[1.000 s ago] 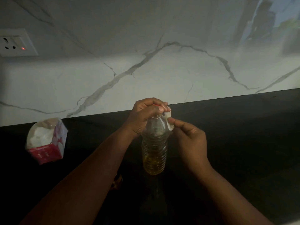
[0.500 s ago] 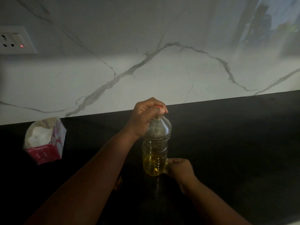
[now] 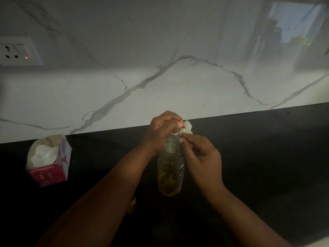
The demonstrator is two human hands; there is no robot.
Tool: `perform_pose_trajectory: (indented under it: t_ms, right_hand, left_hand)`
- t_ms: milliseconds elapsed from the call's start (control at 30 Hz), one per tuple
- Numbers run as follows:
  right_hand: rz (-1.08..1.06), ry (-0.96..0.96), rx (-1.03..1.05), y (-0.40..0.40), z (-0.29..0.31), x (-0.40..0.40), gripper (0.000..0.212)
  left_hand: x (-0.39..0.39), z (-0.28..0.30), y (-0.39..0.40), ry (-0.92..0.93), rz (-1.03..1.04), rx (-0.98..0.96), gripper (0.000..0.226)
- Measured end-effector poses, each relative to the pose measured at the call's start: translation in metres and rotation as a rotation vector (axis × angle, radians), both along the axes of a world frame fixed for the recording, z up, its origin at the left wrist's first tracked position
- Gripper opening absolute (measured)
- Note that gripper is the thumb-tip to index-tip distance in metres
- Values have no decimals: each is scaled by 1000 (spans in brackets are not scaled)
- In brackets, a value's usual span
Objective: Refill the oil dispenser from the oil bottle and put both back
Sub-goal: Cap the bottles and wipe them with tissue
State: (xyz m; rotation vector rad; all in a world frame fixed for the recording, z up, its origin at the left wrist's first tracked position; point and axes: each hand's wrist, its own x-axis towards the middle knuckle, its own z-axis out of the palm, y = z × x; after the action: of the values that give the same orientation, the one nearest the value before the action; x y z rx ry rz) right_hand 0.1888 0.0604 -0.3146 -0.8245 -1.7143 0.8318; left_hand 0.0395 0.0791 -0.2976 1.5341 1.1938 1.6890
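Note:
A clear ribbed plastic oil bottle [image 3: 170, 172] stands upright on the black counter [image 3: 267, 157], with yellow oil filling its lower part. My left hand [image 3: 161, 132] grips the bottle's top, fingers curled over the cap, which is hidden. My right hand [image 3: 201, 155] is at the bottle's neck and pinches a small white crumpled tissue [image 3: 187, 128] against it. Just under my left forearm a small yellowish object [image 3: 132, 202] shows; I cannot tell what it is.
An open pink-and-white tissue box [image 3: 49, 162] sits on the counter at the left. A white marble backsplash [image 3: 160, 77] rises behind, with a wall socket [image 3: 17, 51] at the upper left.
My right hand dropped to the bottle's base half a second ago and has come back up to the neck with the white tissue. The left hand stayed on the bottle's top.

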Motion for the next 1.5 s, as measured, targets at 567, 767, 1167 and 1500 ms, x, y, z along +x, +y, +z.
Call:
perform_pose_trajectory:
  t_ms: [567, 767, 1167, 1500]
  right_hand:
    - [-49, 82, -1000, -12, -89, -6, 19]
    - [1, 247, -903, 2, -28, -10, 17]
    - [-8, 2, -742, -9, -89, -3, 21]
    - [21, 195, -1150, 11, -50, -7, 25]
  left_hand:
    - [4, 2, -10, 231, 222, 37, 21]
    - [-2, 3, -6, 158, 189, -28, 18]
    - [-6, 1, -2, 143, 180, -51, 19]
    - [-7, 4, -6, 141, 143, -77, 18]
